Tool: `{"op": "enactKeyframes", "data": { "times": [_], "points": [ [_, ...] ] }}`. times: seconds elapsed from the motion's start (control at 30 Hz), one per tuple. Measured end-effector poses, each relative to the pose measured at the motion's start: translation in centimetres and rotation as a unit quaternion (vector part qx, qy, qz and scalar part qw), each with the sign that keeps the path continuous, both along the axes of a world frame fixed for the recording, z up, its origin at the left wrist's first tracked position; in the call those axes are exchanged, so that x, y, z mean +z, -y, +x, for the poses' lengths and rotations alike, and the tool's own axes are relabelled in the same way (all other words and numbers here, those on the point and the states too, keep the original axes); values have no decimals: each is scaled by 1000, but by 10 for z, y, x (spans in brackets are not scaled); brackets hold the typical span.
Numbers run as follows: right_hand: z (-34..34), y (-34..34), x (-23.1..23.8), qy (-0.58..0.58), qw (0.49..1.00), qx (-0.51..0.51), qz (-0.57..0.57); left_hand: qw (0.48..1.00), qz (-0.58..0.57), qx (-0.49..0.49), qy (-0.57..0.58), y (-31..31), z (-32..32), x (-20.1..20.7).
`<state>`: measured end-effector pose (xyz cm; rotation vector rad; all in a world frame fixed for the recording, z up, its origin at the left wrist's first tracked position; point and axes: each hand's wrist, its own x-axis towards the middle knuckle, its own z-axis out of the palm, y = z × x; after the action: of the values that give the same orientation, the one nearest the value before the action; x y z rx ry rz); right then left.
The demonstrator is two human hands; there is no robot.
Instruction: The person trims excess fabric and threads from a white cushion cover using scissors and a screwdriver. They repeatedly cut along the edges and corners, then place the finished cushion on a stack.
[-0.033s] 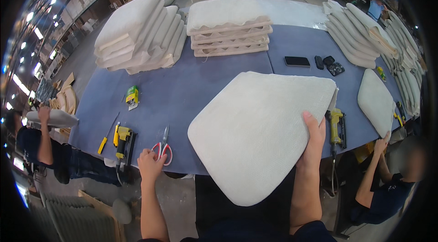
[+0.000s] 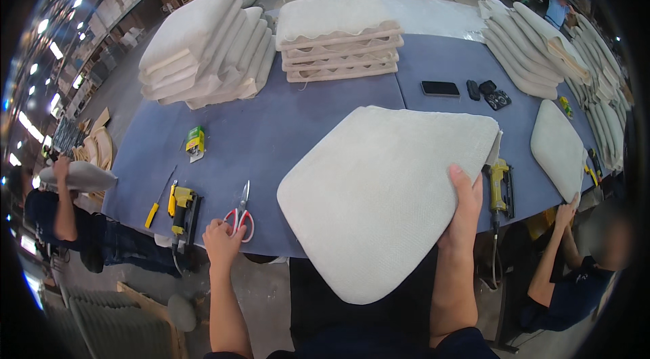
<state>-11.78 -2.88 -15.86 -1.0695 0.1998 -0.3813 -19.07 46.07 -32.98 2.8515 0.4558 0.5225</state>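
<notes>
My right hand (image 2: 464, 207) grips the right edge of a pale, fabric-covered seat cushion (image 2: 379, 190), thumb on top and the other fingers hidden beneath it. The cushion is tilted and covers part of the table's front edge. At the table's edge, my left hand (image 2: 223, 240) has its fingers closed on the red-and-white handles of a pair of scissors (image 2: 242, 213), blades pointing away from me. A yellow-green staple gun (image 2: 183, 213) lies left of that hand, near a yellow-handled awl-like tool (image 2: 152, 215). A second staple gun (image 2: 500, 186) lies just right of the cushion.
Cushions are stacked at the back left (image 2: 203, 48), back middle (image 2: 342, 37) and back right (image 2: 521, 54) of the blue-grey table (image 2: 271, 136). A small green-yellow box (image 2: 196, 142) and a phone (image 2: 440, 89) lie on it. Co-workers hold cushions at the left (image 2: 64, 196) and right (image 2: 575, 284).
</notes>
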Motion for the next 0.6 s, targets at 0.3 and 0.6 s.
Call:
{"op": "enactKeyframes", "data": {
  "times": [0.3,0.6],
  "points": [
    [-29,6,2,96,983,105,-118,832,-517,-135,-146,78,-16,-15],
    [-99,-16,7,163,900,340,-220,366,-926,-64,-68,244,-57,15]
  ]
}}
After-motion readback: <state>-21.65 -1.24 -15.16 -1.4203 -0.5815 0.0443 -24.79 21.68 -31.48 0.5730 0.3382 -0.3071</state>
